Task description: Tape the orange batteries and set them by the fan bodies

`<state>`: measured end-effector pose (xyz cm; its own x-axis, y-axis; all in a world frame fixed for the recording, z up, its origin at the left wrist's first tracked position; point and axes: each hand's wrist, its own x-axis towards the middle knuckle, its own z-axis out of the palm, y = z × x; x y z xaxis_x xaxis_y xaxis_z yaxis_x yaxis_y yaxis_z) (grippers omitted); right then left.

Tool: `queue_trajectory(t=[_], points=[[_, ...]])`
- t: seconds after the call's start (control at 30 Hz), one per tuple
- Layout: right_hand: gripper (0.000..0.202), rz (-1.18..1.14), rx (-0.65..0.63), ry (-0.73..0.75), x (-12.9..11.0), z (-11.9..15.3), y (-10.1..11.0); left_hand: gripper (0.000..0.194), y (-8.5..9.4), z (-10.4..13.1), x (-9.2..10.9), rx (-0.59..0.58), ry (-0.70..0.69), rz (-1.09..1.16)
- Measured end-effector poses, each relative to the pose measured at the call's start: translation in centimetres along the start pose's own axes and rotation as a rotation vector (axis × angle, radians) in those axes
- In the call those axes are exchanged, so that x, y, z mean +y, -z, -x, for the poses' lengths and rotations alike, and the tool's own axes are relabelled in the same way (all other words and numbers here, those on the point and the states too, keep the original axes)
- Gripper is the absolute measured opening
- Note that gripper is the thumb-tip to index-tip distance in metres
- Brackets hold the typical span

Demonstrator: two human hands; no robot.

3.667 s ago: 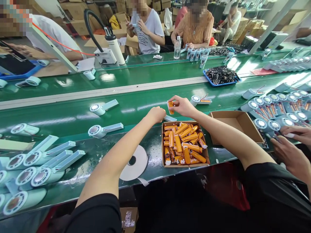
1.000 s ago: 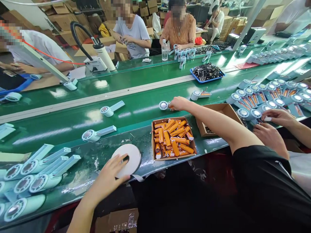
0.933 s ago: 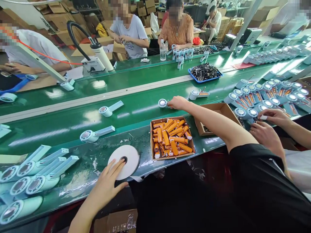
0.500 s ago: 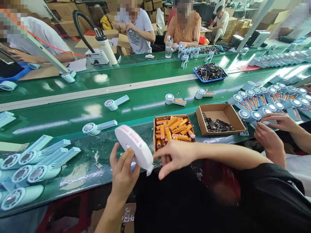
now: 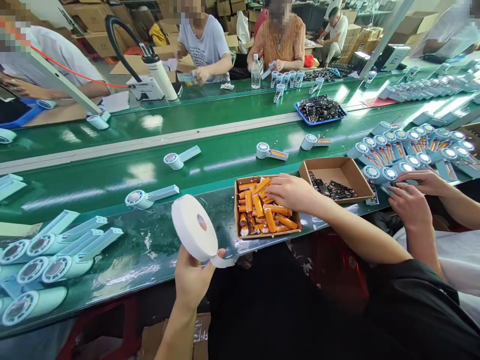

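Note:
Upright in my left hand (image 5: 195, 277) is a roll of white tape (image 5: 193, 227), held from below above the bench edge. Its loose end (image 5: 224, 261) hangs out to the right past my thumb. My right hand (image 5: 290, 192) reaches over the back right of a cardboard box of orange wrapped battery cells (image 5: 258, 205). Its fingers are curled together down onto the cells. The thumb and whatever the fingertips grip are hidden. Some cells show thin wires and white ends.
Right of the cells stands a cardboard box (image 5: 339, 180) of black parts. Light-blue fan housings (image 5: 60, 245) lie at left, more (image 5: 403, 150) at right; several sit on the green belt (image 5: 221, 142). Co-worker's hands (image 5: 412, 200) work at right. Behind are a blue tray (image 5: 320, 110) and a bottle (image 5: 255, 72).
My right hand has moved from beside the tape up and right into the battery box. The tape roll has turned its flat side toward me, and its loose end shows more.

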<state>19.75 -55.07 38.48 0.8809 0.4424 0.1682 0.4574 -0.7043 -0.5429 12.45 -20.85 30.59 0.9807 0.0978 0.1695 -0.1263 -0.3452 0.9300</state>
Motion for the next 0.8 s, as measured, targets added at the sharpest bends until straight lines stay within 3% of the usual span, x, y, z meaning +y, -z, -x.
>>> queue_trajectory(t=[0.1, 0.17, 0.33, 0.4, 0.47, 0.53, 0.6, 0.67, 0.8], points=[[0.029, 0.293, -0.102, -0.025, 1.7, -1.1, 0.4, 0.067, -1.1, 0.3, -0.1, -0.094, -0.027, -0.026], [0.038, 0.381, -0.095, -0.048, 1.8, -1.5, -0.3, 0.067, -2.2, 0.4, 0.1, -0.174, -0.065, -0.040], [0.025, 0.316, -0.032, -0.009, 1.7, -1.8, -1.7, 0.066, -4.4, 0.3, 1.4, -0.267, -0.229, -0.106], [0.021, 0.123, 0.070, -0.015, 2.0, -1.6, -1.5, 0.067, -4.4, 0.2, 1.6, -0.252, -0.338, -0.164], [0.024, -0.190, 0.272, -0.069, 2.1, -0.9, -1.0, 0.068, -3.8, 0.1, 1.7, -0.231, -0.472, -0.242], [0.037, -0.494, 0.490, -0.108, 1.6, 0.1, -0.7, 0.071, -3.1, 0.0, 1.8, -0.198, -0.591, -0.343], [0.050, -0.651, 0.639, -0.113, 0.5, 1.5, -1.0, 0.073, -2.6, 0.1, 2.1, -0.174, -0.651, -0.444], [0.045, -0.652, 0.721, -0.093, -0.8, 2.9, -1.8, 0.074, -2.4, 0.4, 2.7, -0.175, -0.666, -0.520], [0.018, -0.445, 0.821, 0.048, -2.6, 5.1, -3.9, 0.072, -2.3, 0.9, 4.0, -0.207, -0.703, -0.572]])
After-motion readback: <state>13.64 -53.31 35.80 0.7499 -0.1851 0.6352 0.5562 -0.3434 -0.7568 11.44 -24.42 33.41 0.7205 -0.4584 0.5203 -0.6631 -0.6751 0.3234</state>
